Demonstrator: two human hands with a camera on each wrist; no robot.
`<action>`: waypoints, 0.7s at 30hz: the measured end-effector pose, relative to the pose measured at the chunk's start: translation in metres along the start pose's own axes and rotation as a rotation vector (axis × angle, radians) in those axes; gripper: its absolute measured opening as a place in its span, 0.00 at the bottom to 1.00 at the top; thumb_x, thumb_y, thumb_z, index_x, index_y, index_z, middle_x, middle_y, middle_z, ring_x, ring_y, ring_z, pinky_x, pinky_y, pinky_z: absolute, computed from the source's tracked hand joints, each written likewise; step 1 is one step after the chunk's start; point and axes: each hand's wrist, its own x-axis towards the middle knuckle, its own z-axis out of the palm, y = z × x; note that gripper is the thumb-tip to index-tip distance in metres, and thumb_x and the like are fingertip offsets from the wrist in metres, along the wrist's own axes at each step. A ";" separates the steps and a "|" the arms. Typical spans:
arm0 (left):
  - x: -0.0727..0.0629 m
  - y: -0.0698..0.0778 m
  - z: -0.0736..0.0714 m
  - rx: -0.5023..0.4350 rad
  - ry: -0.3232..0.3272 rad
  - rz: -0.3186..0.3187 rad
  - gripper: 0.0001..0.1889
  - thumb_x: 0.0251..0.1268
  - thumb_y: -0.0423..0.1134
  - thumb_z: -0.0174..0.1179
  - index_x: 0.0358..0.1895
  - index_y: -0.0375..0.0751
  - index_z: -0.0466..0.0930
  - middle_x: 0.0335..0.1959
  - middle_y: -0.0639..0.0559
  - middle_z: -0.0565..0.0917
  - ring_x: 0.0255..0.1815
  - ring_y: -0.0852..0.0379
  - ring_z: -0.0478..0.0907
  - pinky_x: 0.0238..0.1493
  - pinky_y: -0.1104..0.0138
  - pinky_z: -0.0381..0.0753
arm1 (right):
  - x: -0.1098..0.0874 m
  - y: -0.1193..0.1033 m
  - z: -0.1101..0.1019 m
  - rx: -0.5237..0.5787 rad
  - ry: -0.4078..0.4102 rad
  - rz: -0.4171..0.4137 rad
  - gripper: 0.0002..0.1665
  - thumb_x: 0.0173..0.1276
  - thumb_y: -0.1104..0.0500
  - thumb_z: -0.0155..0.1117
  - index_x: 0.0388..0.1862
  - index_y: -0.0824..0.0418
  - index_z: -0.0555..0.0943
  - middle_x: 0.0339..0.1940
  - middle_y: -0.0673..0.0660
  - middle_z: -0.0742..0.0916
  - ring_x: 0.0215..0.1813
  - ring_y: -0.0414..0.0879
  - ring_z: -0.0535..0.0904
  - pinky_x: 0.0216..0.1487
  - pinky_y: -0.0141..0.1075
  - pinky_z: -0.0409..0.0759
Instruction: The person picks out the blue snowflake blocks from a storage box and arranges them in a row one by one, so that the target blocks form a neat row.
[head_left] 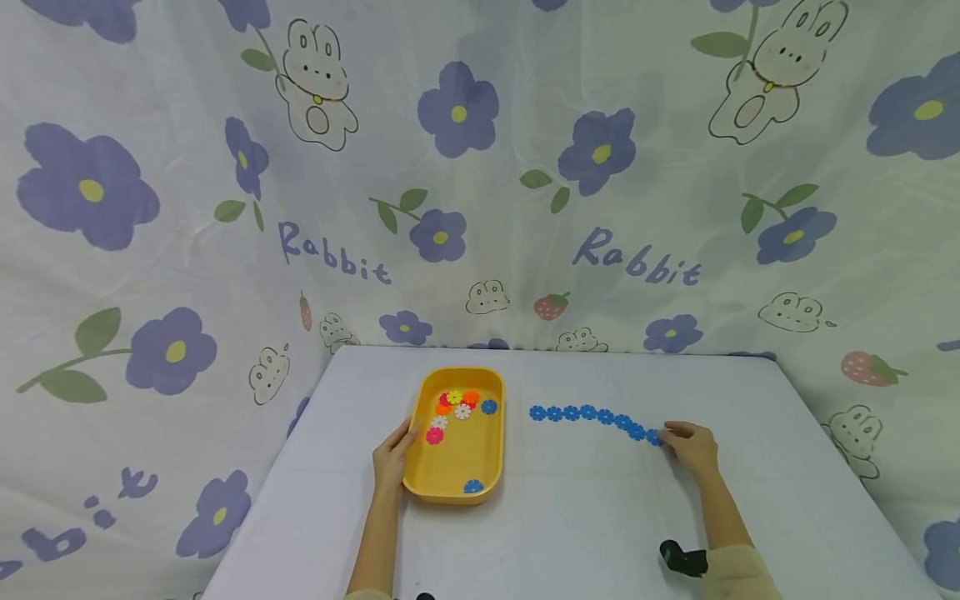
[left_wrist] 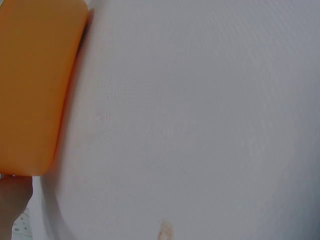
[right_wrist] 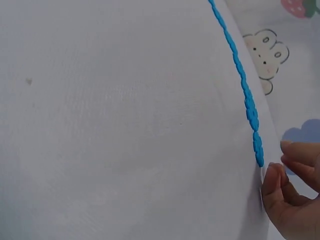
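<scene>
A yellow tray [head_left: 453, 479] stands left of centre in the head view, holding several small plastic snowflake discs. My left hand [head_left: 392, 458] grips its left rim; in the left wrist view the tray's orange-looking side [left_wrist: 35, 90] fills the upper left, with part of the hand [left_wrist: 12, 200] under its end. To the right, a chain of blue snowflake discs [head_left: 588, 412] lies across the white table, its right part bending toward me. My right hand [head_left: 693, 446] is at the chain's right end. In the right wrist view, its fingertips sit beside the last disc [right_wrist: 258, 150], with a gap between them.
Inside the tray are pink [head_left: 434, 436], white [head_left: 462, 412], yellow [head_left: 454, 397] and orange discs, plus a blue disc [head_left: 489, 407] and another blue one [head_left: 472, 486] near the front. A rabbit-patterned curtain [head_left: 510, 192] hangs behind the table [head_left: 585, 517].
</scene>
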 end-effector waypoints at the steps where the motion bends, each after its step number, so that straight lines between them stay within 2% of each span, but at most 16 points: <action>1: 0.000 0.000 0.000 0.004 0.000 -0.001 0.25 0.64 0.39 0.61 0.62 0.34 0.71 0.64 0.41 0.71 0.68 0.51 0.64 0.63 0.66 0.68 | -0.001 -0.001 -0.001 0.054 -0.008 0.023 0.24 0.67 0.60 0.59 0.56 0.77 0.74 0.43 0.69 0.84 0.33 0.41 0.81 0.30 0.25 0.79; 4: 0.000 0.000 0.000 0.005 -0.004 -0.007 0.25 0.64 0.40 0.61 0.63 0.34 0.71 0.65 0.41 0.70 0.68 0.51 0.64 0.64 0.64 0.67 | -0.004 -0.007 -0.005 0.232 -0.056 0.070 0.28 0.68 0.58 0.59 0.60 0.77 0.70 0.41 0.57 0.85 0.33 0.33 0.80 0.37 0.24 0.81; 7: 0.000 0.000 0.000 0.001 -0.010 -0.012 0.25 0.64 0.40 0.61 0.63 0.35 0.71 0.65 0.42 0.70 0.68 0.51 0.64 0.64 0.64 0.67 | -0.006 -0.017 -0.003 0.451 -0.137 0.068 0.32 0.68 0.60 0.59 0.64 0.78 0.65 0.40 0.48 0.85 0.38 0.33 0.81 0.45 0.28 0.82; 9: 0.000 0.000 0.000 -0.001 -0.013 -0.012 0.25 0.64 0.40 0.61 0.63 0.35 0.71 0.66 0.42 0.70 0.68 0.51 0.64 0.64 0.64 0.68 | -0.006 -0.025 0.003 0.568 -0.204 0.045 0.33 0.68 0.63 0.59 0.64 0.80 0.62 0.41 0.48 0.85 0.40 0.36 0.82 0.48 0.30 0.82; 11: 0.000 0.000 0.000 0.004 -0.009 -0.015 0.26 0.64 0.41 0.61 0.63 0.35 0.71 0.65 0.42 0.70 0.68 0.51 0.64 0.64 0.64 0.68 | -0.007 -0.035 0.014 0.652 -0.264 0.020 0.33 0.67 0.66 0.60 0.64 0.83 0.61 0.42 0.54 0.85 0.41 0.39 0.83 0.48 0.31 0.82; 16: 0.000 0.000 0.001 0.018 0.004 -0.022 0.25 0.64 0.41 0.61 0.63 0.36 0.71 0.65 0.42 0.70 0.68 0.50 0.64 0.64 0.65 0.68 | -0.013 -0.070 0.055 0.632 -0.421 -0.058 0.31 0.65 0.67 0.61 0.61 0.84 0.63 0.48 0.64 0.83 0.44 0.43 0.83 0.50 0.36 0.82; 21: 0.000 0.000 0.000 -0.007 0.005 -0.018 0.25 0.64 0.40 0.61 0.63 0.35 0.71 0.65 0.42 0.70 0.68 0.51 0.64 0.64 0.64 0.68 | -0.024 -0.110 0.106 0.510 -0.583 -0.171 0.29 0.65 0.63 0.63 0.58 0.80 0.70 0.51 0.71 0.81 0.48 0.51 0.83 0.50 0.39 0.82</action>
